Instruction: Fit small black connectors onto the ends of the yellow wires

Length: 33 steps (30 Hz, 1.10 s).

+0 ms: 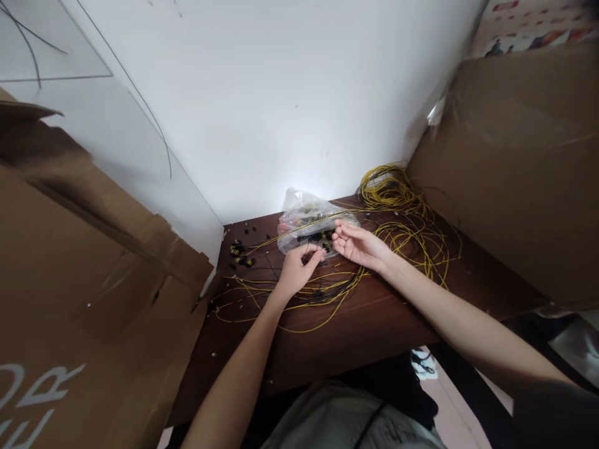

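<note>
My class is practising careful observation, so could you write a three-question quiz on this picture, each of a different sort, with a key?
1. True or false: the right hand is gripping a cardboard box.
2. Multiple choice: in the picture, where does the thick coil of yellow wire lie? A, left of the plastic bag; B, right of the plastic bag; C, inside the plastic bag.
3. Fill in the missing colour: small ____ and yellow parts lie on the brown table, left of the hands.

Key: 1, false, it is by the plastic bag; 2, B; 3, black.
</note>
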{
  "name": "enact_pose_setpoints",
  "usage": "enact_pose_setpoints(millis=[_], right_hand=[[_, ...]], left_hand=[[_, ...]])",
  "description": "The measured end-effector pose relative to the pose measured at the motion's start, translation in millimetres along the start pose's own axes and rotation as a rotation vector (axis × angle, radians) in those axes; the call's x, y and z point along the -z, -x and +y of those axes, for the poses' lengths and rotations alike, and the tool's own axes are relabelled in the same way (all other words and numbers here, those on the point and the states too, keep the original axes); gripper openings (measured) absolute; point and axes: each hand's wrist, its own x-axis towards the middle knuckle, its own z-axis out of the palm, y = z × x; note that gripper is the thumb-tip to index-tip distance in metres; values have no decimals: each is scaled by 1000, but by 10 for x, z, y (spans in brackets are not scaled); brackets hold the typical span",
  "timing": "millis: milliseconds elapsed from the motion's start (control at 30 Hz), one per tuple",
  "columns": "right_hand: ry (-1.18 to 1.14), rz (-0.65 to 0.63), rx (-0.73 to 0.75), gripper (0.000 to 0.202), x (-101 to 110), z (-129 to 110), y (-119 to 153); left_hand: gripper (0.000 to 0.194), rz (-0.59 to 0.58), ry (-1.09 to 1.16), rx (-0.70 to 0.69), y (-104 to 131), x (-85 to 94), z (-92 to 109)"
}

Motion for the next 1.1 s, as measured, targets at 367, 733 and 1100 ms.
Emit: enact_pose_setpoints(millis=[367,733,1100], right_hand=[[100,-45,-49,17,11,53,5],[226,-46,-26,20,72,60,-6],[264,-70,-10,18,78,9,23]], left_hand=[[27,170,450,182,-20,4,52],[26,608,9,19,-36,163,-60],[25,667,-226,33,10,316,79]])
